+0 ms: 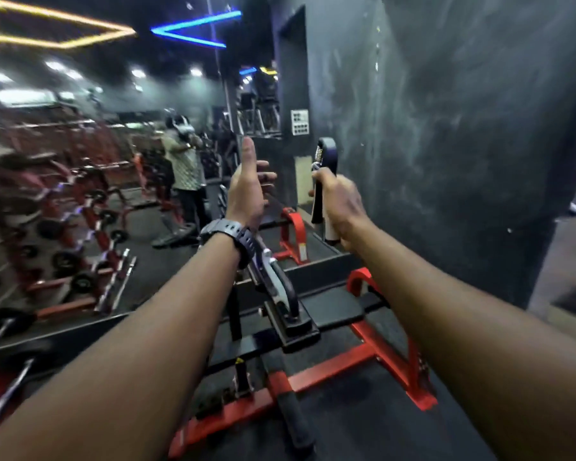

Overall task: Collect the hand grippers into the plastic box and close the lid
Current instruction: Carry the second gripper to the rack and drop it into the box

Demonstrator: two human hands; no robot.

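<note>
A black hand gripper (325,154) with a metal spring at its top and pale handle ends stands upright in the air; my right hand (341,204) grips its handles at arm's length. To its left, at about the same height, my left hand (248,189) is raised with straight fingers and an upright thumb, holding nothing. A dark watch sits on that wrist. Below the left wrist, a second black and grey hand gripper (278,286) lies on a black ledge of the red gym frame (389,351). No plastic box is in view.
A dark wall (446,128) rises close on the right. A large mirror on the left reflects red racks with barbells (80,254) and a standing person (183,168). Black rubber floor lies beneath the red frame.
</note>
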